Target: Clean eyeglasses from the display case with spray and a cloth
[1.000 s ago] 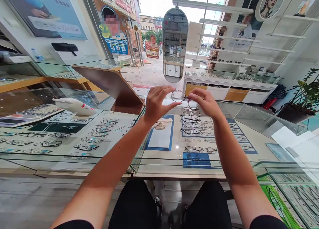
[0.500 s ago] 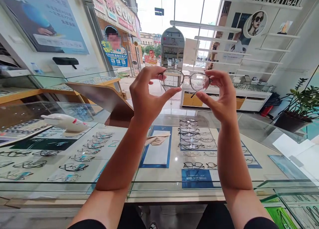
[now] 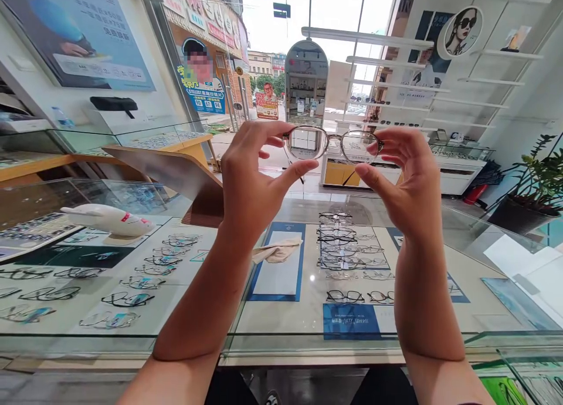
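Observation:
A pair of eyeglasses (image 3: 335, 137) with thin rims and clear lenses is held up in front of me, above the glass counter. My left hand (image 3: 259, 167) pinches its left end between thumb and fingers. On the other end, my right hand (image 3: 407, 170) has its fingers at the hinge and its thumb lower, near the rim. The temples point down and away, partly hidden behind the lenses. Below, a beige cloth (image 3: 278, 250) lies crumpled on a blue-edged white tray (image 3: 301, 270) on the counter.
Rows of eyeglass frames (image 3: 336, 239) show through the glass counter (image 3: 272, 349). A white figurine (image 3: 108, 220) and a brown-edged mirror or board (image 3: 176, 173) stand left. An arched mirror (image 3: 307, 82) is ahead; a potted plant (image 3: 528, 199) is right.
The eyeglasses have turned more level and shifted slightly right. My right hand has moved right and a little down. My view has shifted slightly.

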{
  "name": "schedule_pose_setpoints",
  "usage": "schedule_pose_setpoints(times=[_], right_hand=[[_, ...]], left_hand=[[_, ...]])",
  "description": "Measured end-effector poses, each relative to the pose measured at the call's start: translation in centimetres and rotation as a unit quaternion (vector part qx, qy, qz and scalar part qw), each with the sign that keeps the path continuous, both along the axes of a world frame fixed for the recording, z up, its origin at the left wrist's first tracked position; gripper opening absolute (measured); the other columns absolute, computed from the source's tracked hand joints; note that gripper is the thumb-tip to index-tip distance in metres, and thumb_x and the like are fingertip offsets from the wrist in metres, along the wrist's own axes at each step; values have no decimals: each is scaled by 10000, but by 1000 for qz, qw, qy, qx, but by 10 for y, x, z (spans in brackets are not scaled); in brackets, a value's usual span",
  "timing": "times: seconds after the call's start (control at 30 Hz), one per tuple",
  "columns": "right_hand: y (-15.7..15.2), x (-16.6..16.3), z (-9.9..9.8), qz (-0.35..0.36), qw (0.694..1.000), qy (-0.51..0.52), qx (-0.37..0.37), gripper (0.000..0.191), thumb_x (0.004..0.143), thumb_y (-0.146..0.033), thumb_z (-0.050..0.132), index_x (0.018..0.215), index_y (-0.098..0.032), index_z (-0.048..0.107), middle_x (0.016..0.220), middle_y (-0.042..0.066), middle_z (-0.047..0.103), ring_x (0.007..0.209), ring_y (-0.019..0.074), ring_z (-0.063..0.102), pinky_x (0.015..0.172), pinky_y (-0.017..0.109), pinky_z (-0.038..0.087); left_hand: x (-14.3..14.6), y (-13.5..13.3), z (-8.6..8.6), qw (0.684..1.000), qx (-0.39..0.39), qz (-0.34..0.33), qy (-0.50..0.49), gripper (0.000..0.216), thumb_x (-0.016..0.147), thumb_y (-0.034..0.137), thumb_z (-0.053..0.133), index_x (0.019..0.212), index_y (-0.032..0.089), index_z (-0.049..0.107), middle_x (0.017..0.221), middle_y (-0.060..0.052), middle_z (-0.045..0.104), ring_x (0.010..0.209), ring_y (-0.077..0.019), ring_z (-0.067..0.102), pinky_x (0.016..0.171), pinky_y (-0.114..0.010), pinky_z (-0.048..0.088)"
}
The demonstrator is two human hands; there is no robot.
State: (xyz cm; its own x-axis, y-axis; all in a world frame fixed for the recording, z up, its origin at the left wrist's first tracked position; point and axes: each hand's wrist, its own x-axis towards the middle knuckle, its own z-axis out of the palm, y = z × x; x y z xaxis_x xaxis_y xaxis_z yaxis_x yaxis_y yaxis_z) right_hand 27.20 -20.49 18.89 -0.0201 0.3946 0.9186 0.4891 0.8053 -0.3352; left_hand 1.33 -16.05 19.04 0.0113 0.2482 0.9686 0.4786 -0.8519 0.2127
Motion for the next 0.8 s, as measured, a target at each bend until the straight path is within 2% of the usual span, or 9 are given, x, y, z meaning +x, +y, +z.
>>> schedule_pose_setpoints(times=[0.17, 0.37, 0.6, 0.8], right_hand=[[-3, 2, 0, -26, 999, -34, -20, 428, 1047, -530, 767, 1460, -443, 693, 1384, 69, 797, 1286, 368, 759, 1153, 613, 651], [-6, 1, 0, -58, 997, -42, -17, 421, 1056, -448, 760, 1465, -362, 707, 1384, 83, 802, 1277, 352, 780, 1130, 630, 651], [-4, 9, -2, -91, 992, -79, -30, 571, 1078, -506, 699, 1634, -520, 569, 1531, 59, 754, 1387, 433, 734, 1067, 685, 672], [-2, 11, -3, -96, 991, -88, -24, 598, 1102, -521, 652, 1686, -520, 521, 1557, 62, 749, 1440, 433, 718, 1070, 665, 677]], left_hand=[[0, 1, -1, 999, -24, 16, -14, 600, 881, 751, 909, 1283, 324, 787, 1263, -67, 791, 1036, -251, 783, 822, -365, 647], [2, 1, -1, 999, -42, 2, -30, 617, 842, 754, 940, 1282, 349, 787, 1224, -54, 812, 1017, -255, 794, 777, -370, 654], [5, 4, -4, 998, -42, -16, -52, 593, 876, 709, 938, 1288, 319, 769, 1218, -53, 839, 1050, -252, 815, 801, -375, 655], [3, 3, -4, 999, -23, -21, -44, 547, 896, 694, 929, 1269, 337, 750, 1242, -51, 807, 1087, -271, 807, 823, -411, 656]])
